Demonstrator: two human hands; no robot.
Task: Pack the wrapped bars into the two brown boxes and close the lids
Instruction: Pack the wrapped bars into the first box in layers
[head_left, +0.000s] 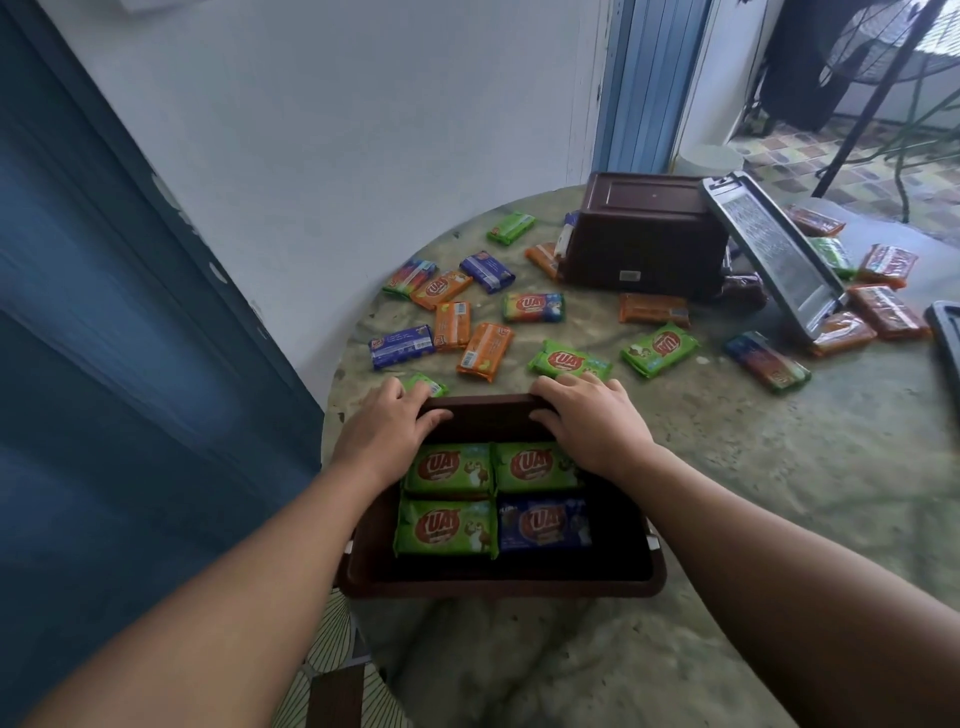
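A brown box (498, 584) stands open at the table's near edge with three green bars (449, 470) and one blue bar (543, 525) lying flat inside. My left hand (387, 423) and my right hand (587, 418) both grip the box's far rim, fingers curled over its outer side and thumbs inside. A second brown box (644, 234) lies tipped on its side at the back, its grey lid (774, 254) propped open. Several loose orange, green and blue bars (483, 351) are scattered across the table between the boxes.
The round table (753, 467) stands against a white wall, with a blue door at the left. Another dark lid edge (946, 332) shows at the far right. More orange bars (885, 309) lie behind the grey lid. A doorway opens onto tiled floor at the back right.
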